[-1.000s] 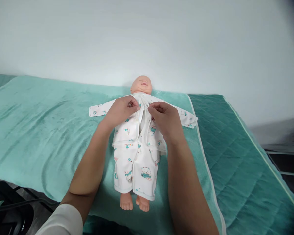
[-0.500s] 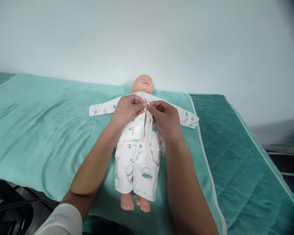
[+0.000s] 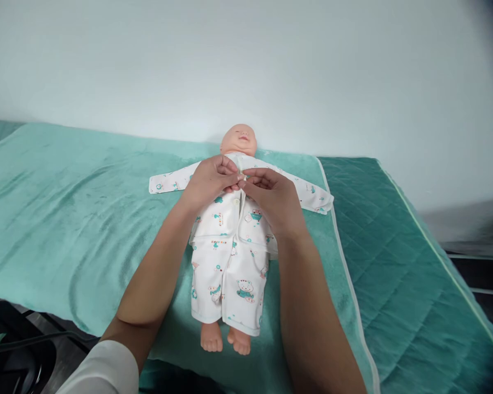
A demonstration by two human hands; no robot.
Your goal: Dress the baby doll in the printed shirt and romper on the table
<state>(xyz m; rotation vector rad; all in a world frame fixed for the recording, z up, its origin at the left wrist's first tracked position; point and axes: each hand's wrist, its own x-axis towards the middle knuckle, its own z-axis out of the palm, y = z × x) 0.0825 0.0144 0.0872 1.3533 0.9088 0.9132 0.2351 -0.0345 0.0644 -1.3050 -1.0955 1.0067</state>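
Note:
A baby doll [image 3: 239, 139] lies on its back, dressed in a white printed shirt [image 3: 219, 219] and matching trousers [image 3: 242, 295]. Its sleeves stretch out to both sides and its bare feet point toward me. At the upper chest my left hand [image 3: 213, 178] pinches one front edge of the shirt between thumb and fingers. My right hand [image 3: 273, 194] pinches the other front edge, with both thumbs nearly touching. Whatever fastener sits between the fingertips is mostly hidden. Below the hands, the two front edges lie close together.
Under the doll spreads a light green blanket [image 3: 66, 219] with creases at the left. A darker quilted cover [image 3: 406, 262] shows at the right. Behind stands a white wall [image 3: 246, 65]. A black object with a cable [image 3: 20, 350] is at the lower left.
Both hands have shifted slightly left, bringing the shirt's front edges together. The gap that showed below the hands has narrowed.

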